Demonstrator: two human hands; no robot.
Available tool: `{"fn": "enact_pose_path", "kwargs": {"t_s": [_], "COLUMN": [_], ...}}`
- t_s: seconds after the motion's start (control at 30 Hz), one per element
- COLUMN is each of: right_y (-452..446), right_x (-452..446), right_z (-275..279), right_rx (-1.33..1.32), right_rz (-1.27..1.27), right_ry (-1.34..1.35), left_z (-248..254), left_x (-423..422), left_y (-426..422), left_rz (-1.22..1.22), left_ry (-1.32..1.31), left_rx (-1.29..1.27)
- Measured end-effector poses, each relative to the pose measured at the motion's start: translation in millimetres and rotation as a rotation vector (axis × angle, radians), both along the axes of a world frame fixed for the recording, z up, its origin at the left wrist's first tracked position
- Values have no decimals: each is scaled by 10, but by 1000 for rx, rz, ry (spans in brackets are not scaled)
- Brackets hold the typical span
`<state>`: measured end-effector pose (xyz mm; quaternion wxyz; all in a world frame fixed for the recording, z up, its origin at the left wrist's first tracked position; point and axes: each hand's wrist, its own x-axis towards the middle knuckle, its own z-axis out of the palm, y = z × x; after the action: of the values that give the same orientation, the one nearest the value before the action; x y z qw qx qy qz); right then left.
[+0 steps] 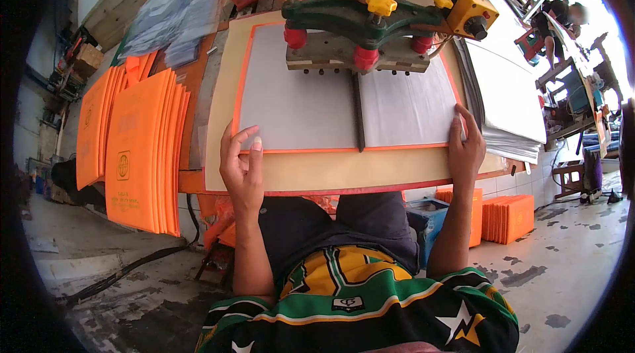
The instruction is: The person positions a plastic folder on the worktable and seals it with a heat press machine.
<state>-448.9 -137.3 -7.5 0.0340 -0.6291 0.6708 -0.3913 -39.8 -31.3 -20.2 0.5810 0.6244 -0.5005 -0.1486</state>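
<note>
An orange folder [301, 108] lies opened flat under the press, its inside lined with pale grey sheets and a dark strip down the fold. My left hand [243, 161] grips its lower left edge, thumb and forefinger at the border. At the right edge, my right hand [467, 144] holds the border with its fingers closed around it. Over the upper part of the folder sits the heavy green press [370, 19], with yellow knobs and red feet above a metal plate. A cream board [291, 171] supports the folder.
Stacked orange folders [142, 154] with printed covers stand at the left. Clear plastic sleeves [175, 2] lie behind them. White sheets [506, 95] are piled at the right, near a yellow control box [471, 10]. More orange folders [508, 219] rest on the floor. A person [555, 25] sits far right.
</note>
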Motion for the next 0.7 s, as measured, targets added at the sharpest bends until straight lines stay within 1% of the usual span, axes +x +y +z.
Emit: {"fn": "enact_pose_path", "kwargs": {"t_s": [0.1,0.17,0.27,0.4,0.47,0.57,0.7], "right_y": [-9,8,5,2,8,-2,2], "right_x": [-6,12,16,37,24,2,3], "right_z": [-34,4,9,32,21,-17,-2], "right_rx": [-29,15,6,30,34,-7,9], "right_rz": [6,-2,-6,-20,-18,6,5], "right_ry": [16,2,13,26,6,-2,-8], "left_z": [-18,21,33,1,44,34,47], "left_x": [11,3,-5,13,3,-12,0], "left_y": [-9,9,6,-3,20,5,20], "left_rz": [-26,-22,-2,-9,-12,3,-1], "left_ry": [25,30,0,6,47,6,24], "left_rx": [-34,12,19,-18,62,28,71]}}
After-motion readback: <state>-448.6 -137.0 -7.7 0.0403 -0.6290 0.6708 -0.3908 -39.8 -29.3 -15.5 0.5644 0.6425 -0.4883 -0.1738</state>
